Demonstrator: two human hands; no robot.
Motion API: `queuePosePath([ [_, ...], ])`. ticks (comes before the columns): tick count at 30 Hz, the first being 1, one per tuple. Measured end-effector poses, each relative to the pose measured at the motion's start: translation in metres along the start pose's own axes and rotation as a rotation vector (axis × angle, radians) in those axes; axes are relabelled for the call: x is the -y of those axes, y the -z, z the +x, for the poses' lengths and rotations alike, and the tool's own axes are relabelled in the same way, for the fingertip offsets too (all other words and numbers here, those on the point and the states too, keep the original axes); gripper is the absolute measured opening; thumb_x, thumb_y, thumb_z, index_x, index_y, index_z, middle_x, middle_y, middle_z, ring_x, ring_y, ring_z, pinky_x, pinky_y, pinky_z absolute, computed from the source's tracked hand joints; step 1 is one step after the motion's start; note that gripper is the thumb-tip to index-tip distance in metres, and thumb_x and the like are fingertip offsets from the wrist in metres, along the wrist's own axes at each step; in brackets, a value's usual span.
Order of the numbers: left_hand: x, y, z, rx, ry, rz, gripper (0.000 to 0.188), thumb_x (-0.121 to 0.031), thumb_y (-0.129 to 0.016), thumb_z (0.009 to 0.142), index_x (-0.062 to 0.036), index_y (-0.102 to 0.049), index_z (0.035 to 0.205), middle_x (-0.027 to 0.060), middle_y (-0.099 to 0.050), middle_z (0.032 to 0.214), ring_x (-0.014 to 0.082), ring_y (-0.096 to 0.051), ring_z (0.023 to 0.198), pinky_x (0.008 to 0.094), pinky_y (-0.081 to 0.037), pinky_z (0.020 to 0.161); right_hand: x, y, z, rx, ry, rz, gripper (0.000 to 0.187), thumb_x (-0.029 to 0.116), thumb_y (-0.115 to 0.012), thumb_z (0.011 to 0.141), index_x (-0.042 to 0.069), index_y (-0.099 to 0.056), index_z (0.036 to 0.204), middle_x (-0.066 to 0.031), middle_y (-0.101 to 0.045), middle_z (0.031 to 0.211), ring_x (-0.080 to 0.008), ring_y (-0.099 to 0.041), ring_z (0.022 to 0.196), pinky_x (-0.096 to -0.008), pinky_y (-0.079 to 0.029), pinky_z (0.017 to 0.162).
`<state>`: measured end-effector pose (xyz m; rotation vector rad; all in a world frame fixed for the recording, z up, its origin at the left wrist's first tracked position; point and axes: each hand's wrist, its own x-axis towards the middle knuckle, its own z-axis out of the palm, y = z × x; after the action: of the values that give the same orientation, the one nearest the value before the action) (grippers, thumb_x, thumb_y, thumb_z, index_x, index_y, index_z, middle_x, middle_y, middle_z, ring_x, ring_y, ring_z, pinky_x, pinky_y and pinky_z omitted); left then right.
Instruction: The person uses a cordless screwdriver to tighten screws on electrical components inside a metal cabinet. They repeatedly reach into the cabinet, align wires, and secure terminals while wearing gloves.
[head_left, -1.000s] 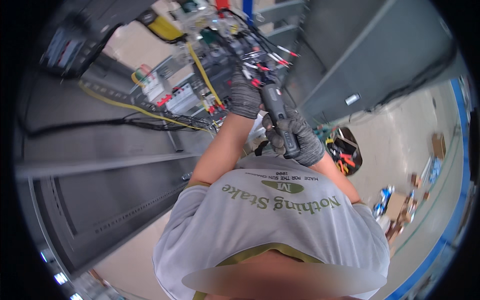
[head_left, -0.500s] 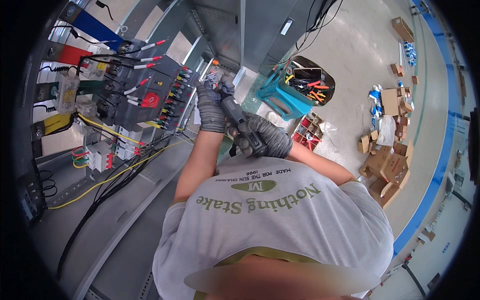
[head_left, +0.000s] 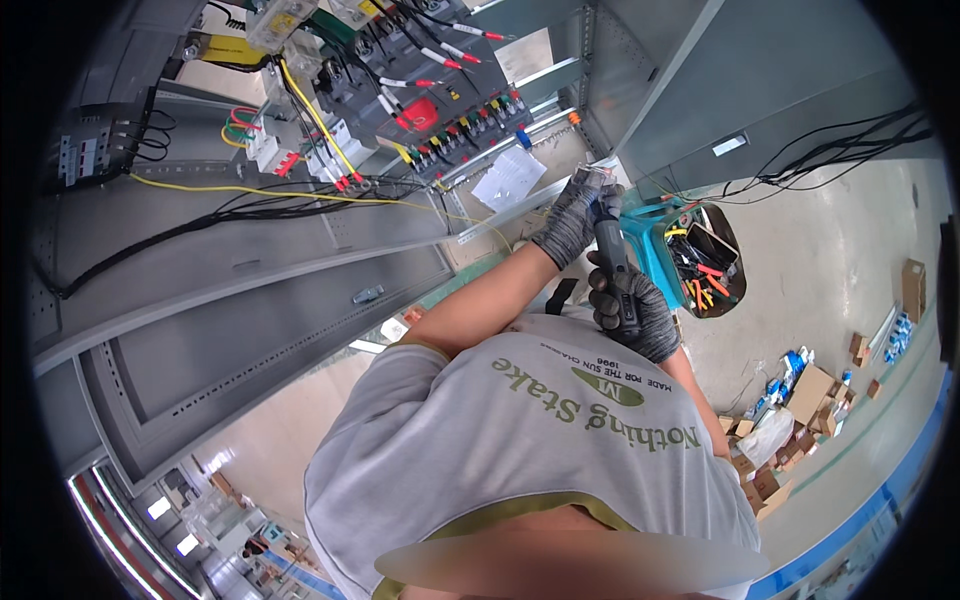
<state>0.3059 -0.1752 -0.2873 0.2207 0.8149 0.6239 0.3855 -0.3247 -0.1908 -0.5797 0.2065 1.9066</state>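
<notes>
Two gloved hands on one tool, out in front of the shirt point(head_left: 560, 425). Right hand point(head_left: 638, 310): fingers wrapped round the lower body of a grey power driver point(head_left: 611, 245), clamped on it; the palm side is hidden behind the body. Left hand point(head_left: 572, 222): at the driver's upper end, fingers bunched beside the head, covering part of it. Small shiny piece point(head_left: 597, 173) shows at the left fingertips, too small and washed out to identify; can't tell whether those fingers are pinched on it or just beside it. Driver's bit end not readable either, lost between glove and shiny piece. Driver itself sits between the hands, slightly tilted, just left of the teal stool point(head_left: 645, 262). Dark bin point(head_left: 739, 288) there is full of tools, orange handles visible, rest overlapping and hard to sort out. Left of the hands: white sheet point(head_left: 508, 180) inside the cabinet, its print too faint to make out. Beyond it a row of coloured terminals point(head_left: 465, 132) along the grey breaker block point(head_left: 352, 98), which runs out at the top edge. Black cables point(head_left: 830, 155) on the right panel fade into the dark fisheye rim. Cardboard boxes point(head_left: 812, 392) on the floor far right, partly overlapping a clear bag point(head_left: 768, 437). Blur at the bottom hides everything past the collar.
</notes>
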Motion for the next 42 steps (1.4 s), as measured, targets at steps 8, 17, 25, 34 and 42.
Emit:
queuePosePath([
  [8, 0.032, 0.036, 0.013, 0.133, -0.030, 0.298, 0.022, -0.026, -0.059, 0.093, -0.0072, -0.060, 0.103, 0.0002, -0.060, 0.083, 0.0116, -0.056, 0.069, 0.0259, -0.049, 0.062, 0.008, 0.029, -0.027, -0.152, -0.080, -0.045, 0.022, 0.017, -0.063, 0.085, 0.009, -0.053, 0.103, -0.0034, -0.056, 0.080, -0.0116, -0.053, 0.058, -0.0242, -0.044, 0.046],
  [17, 0.141, 0.024, 0.110, 0.335, 0.141, 1.058, 0.032, -0.030, -0.064, 0.090, -0.0069, -0.059, 0.112, 0.0021, -0.063, 0.089, 0.0095, -0.061, 0.084, 0.0240, -0.049, 0.070, -0.006, 0.115, -0.095, -0.339, 0.360, 0.203, 0.036, 0.010, -0.059, 0.083, 0.005, -0.047, 0.116, -0.0049, -0.055, 0.082, -0.0139, -0.057, 0.061, -0.0254, -0.047, 0.047],
  [25, 0.270, 0.011, 0.220, 0.805, 0.012, 2.122, 0.037, -0.030, -0.070, 0.078, -0.0046, -0.062, 0.104, 0.0175, -0.066, 0.100, 0.0337, -0.063, 0.092, 0.0401, -0.048, 0.081, -0.043, 0.198, -0.127, -0.472, 0.570, 0.539, 0.046, 0.013, -0.059, 0.082, 0.003, -0.042, 0.124, -0.0072, -0.056, 0.086, -0.0150, -0.058, 0.059, -0.0270, -0.050, 0.046],
  [34, 0.312, 0.019, 0.253, 0.970, 0.122, 2.623, 0.035, -0.027, -0.065, 0.083, -0.0096, -0.057, 0.112, 0.0148, -0.065, 0.107, 0.0336, -0.062, 0.098, 0.0433, -0.048, 0.086, -0.057, 0.236, -0.125, -0.505, 0.640, 0.656, 0.053, 0.013, -0.062, 0.081, 0.003, -0.040, 0.129, -0.0082, -0.056, 0.087, -0.0153, -0.057, 0.058, -0.0269, -0.050, 0.046],
  [42, 0.315, 0.031, 0.276, 1.068, -0.030, 2.663, 0.039, -0.016, -0.066, 0.081, -0.0081, -0.050, 0.116, 0.0174, -0.062, 0.108, 0.0345, -0.061, 0.103, 0.0423, -0.049, 0.086, -0.056, 0.245, -0.119, -0.540, 0.605, 0.625, 0.053, 0.011, -0.061, 0.081, 0.002, -0.040, 0.129, -0.0086, -0.056, 0.087, -0.0154, -0.056, 0.057, -0.0274, -0.049, 0.047],
])
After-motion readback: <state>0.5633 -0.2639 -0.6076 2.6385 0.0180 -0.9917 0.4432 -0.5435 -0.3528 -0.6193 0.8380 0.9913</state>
